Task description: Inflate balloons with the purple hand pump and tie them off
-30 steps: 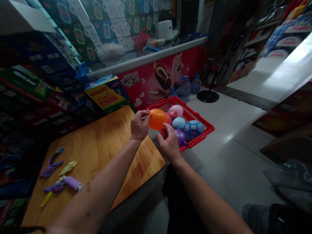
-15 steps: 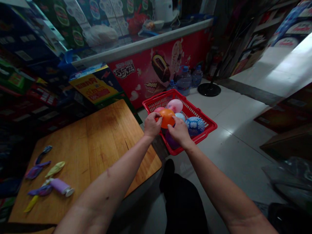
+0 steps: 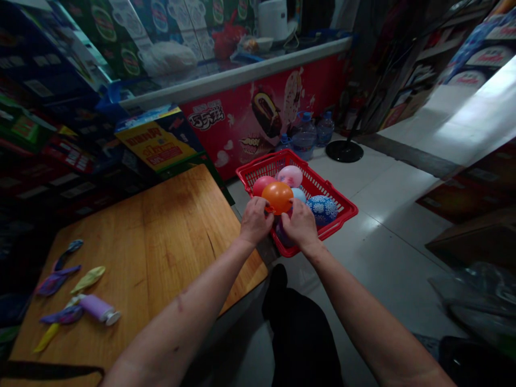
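Both my hands meet at the neck of an inflated orange balloon point(image 3: 278, 196), just above the near corner of a red plastic basket point(image 3: 341, 198). My left hand point(image 3: 255, 220) pinches the balloon's lower left side with closed fingers. My right hand point(image 3: 299, 224) is closed on its lower right side. In the basket lie a red balloon point(image 3: 259, 185), a pink one point(image 3: 290, 175), a light blue one point(image 3: 299, 194), a blue patterned one point(image 3: 322, 209) and a purple one mostly hidden under my right hand.
A wooden table point(image 3: 161, 236) is on my left with several flat uninflated balloons point(image 3: 60, 269) and a small lilac hand pump point(image 3: 98, 309) near its left edge. Behind stands a red ice-cream freezer point(image 3: 258, 115), water bottles point(image 3: 308, 137) and a fan base point(image 3: 344, 150) on tiled floor.
The orange balloon moved right from the table's edge to above the basket. My two hands closed in together at its lower end. The view shifted so the table sits further left.
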